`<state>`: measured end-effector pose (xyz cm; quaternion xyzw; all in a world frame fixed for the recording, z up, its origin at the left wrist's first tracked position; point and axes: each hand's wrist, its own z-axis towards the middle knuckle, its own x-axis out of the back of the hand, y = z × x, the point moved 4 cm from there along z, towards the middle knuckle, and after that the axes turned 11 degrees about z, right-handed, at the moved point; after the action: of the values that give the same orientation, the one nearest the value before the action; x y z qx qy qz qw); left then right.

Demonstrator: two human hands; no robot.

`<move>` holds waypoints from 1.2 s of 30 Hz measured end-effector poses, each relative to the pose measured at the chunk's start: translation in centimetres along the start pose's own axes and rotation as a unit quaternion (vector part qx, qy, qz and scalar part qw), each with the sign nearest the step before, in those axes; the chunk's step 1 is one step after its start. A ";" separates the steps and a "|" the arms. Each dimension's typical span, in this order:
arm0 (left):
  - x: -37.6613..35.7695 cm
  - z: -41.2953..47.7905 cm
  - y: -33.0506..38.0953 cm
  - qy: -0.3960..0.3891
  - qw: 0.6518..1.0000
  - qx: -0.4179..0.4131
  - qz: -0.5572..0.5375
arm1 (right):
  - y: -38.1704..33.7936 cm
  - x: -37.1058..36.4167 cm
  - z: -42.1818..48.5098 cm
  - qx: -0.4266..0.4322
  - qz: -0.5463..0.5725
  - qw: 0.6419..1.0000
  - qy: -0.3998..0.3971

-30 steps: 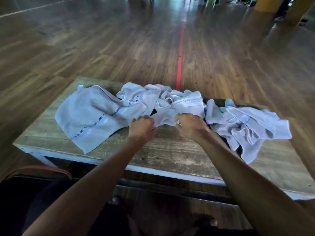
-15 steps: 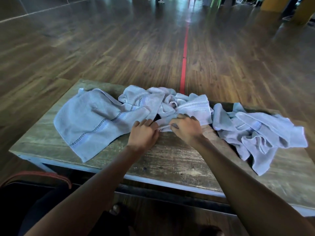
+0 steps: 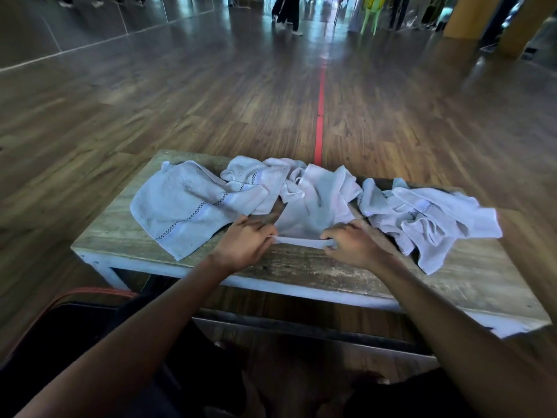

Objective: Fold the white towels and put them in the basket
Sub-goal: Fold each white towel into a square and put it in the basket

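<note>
Both hands pinch the near hem of the middle towel (image 3: pixel 316 206): the left hand (image 3: pixel 244 242) grips one corner, the right hand (image 3: pixel 352 244) the other, stretching the edge taut between them, probably to square it for a first fold. Another towel (image 3: pixel 187 206) lies flat beyond the left hand; a crumpled towel (image 3: pixel 428 218) sits just outside the right. No basket is visible on the table (image 3: pixel 301 267).

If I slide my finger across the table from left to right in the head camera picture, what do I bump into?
Flat towel with the checked stripe → left hand → middle towel held stretched between both hands → right hand → crumpled towel pile → bare table top.
</note>
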<state>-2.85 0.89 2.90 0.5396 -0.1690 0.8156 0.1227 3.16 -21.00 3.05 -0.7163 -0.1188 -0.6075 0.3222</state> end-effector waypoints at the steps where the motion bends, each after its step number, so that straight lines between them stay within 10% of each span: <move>1: 0.2 -0.3 0.0 -0.009 1.000 -0.002 -0.010 | 0.2 0.4 -0.8 -0.003 -0.013 1.000 0.008; 19: 4.8 -0.8 -2.5 0.027 0.996 -0.025 -0.086 | 5.3 8.5 -11.1 -0.100 0.056 0.991 0.073; 28: 6.6 0.2 -3.0 -0.211 0.928 0.060 -0.302 | 5.2 12.2 -13.0 -0.109 0.206 0.972 0.039; 36: 16.2 6.0 -5.2 -0.370 0.887 0.026 -0.274 | 2.9 21.8 -11.8 -0.146 0.229 0.957 -0.100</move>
<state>-2.05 3.50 20.73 0.8300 -0.0259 0.4950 0.2559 0.55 -35.18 23.39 -0.8206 0.1067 -0.4536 0.3308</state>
